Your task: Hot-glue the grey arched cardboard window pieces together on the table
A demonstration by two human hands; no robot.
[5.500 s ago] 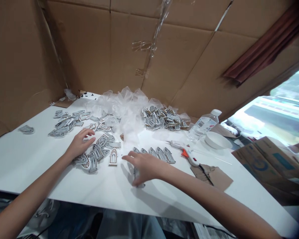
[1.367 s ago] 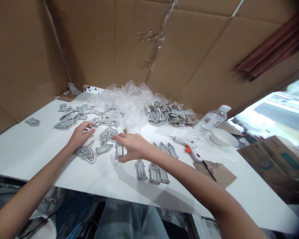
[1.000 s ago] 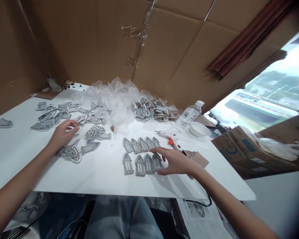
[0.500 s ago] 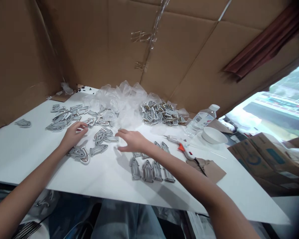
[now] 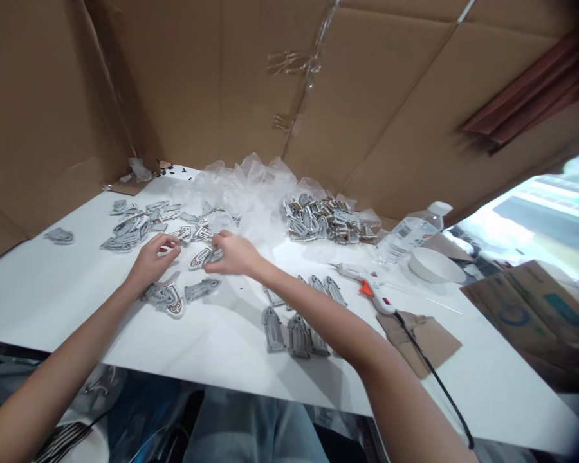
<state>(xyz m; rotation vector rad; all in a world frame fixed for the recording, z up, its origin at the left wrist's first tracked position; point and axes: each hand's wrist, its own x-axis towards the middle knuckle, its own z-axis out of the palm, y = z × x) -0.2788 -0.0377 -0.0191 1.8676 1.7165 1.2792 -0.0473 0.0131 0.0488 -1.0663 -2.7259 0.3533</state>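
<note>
My right hand (image 5: 235, 254) is closed around a small grey arch-shaped plastic piece (image 5: 214, 256) in the middle of the table; its fingers hide part of it. Just left of those fingers lies a flat piece with a brown scroll pattern (image 5: 199, 259). My left hand (image 5: 155, 258) hovers with thumb and fingers curved apart, and nothing shows between them. Below it is a small stack of pieces, the top one scroll-patterned (image 5: 174, 300). A single grey piece (image 5: 202, 290) lies between the hands, nearer me. Grey pieces stand in rows (image 5: 273, 330) under my right forearm.
A pile of pieces (image 5: 318, 218) sits at the back beside crumpled clear plastic bags (image 5: 251, 193). More loose pieces (image 5: 130, 228) spread at the left. On the right are a glue gun (image 5: 374, 292) with its cord, a cardboard scrap (image 5: 422, 341), a bottle (image 5: 410, 235) and a white bowl (image 5: 435, 265).
My right hand has moved left and slightly away from me, and its fingers have closed on a grey piece from the middle cluster. My left hand remains nearly still as the view shifts.
</note>
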